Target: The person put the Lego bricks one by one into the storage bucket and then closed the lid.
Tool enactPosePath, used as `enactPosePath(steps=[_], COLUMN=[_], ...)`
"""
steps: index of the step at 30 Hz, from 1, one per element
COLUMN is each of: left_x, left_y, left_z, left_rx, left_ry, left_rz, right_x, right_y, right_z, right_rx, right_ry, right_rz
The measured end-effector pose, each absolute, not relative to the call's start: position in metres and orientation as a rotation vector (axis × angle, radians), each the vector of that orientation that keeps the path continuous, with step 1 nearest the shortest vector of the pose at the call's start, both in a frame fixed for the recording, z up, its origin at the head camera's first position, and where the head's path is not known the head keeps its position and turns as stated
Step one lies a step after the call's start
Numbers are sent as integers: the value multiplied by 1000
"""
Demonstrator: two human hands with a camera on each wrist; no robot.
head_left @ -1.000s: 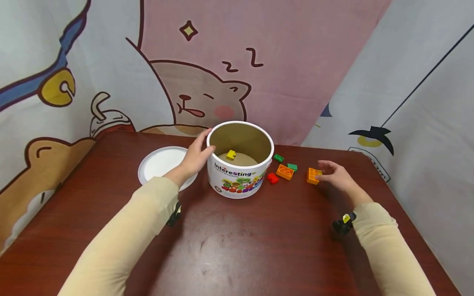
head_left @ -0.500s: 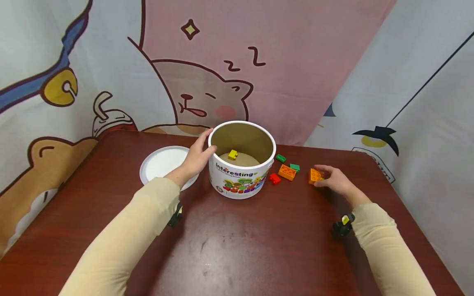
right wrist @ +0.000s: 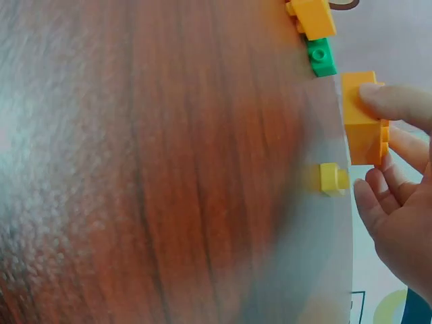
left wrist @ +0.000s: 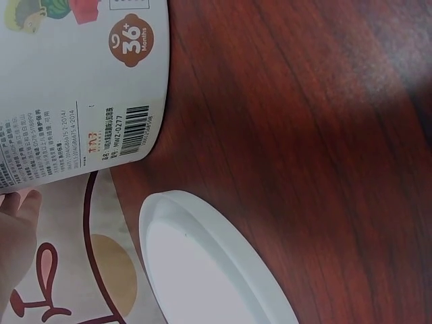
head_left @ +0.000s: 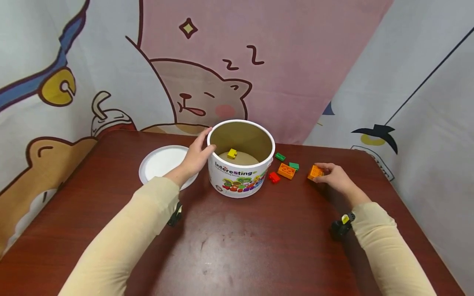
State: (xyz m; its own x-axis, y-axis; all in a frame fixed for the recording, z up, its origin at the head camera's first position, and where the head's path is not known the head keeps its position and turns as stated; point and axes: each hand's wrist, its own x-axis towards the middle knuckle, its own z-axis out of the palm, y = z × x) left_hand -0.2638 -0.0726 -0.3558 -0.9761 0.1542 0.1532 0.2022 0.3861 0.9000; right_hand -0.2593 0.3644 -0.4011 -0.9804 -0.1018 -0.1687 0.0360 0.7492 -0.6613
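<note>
My left hand holds the side of a white toy bucket, its thumb over the rim. Inside the bucket lies a yellow toy brick. Farther right, my right hand pinches an orange toy brick between thumb and fingers. That orange brick looks tilted in the right wrist view, its studs facing the fingers. Another yellow brick rests on the table near it, hidden by the hand in the head view.
Between bucket and right hand lie a second orange brick, a red brick and two green bricks, one nearer and one farther. A white lid lies left of the bucket on the brown table. Printed cloth hangs behind.
My right hand has closed its thumb and fingers on the orange brick, which has tipped from its earlier flat position. The left hand stays on the bucket.
</note>
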Motion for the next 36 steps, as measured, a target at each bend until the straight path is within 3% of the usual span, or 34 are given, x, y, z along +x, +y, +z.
enactPosePath(steps=[19,36], left_x=[-266,-264], left_y=[-72,-72], left_z=[-357,-356], left_rx=[-310,-305], left_ry=[-2570,-2571], left_rz=[-1700,-1692], right_x=[-247,-239], right_y=[346,302], right_z=[-367,-311], right_rx=[-110,-292], right_ry=[2669,2562], right_rz=[-1358,-1472])
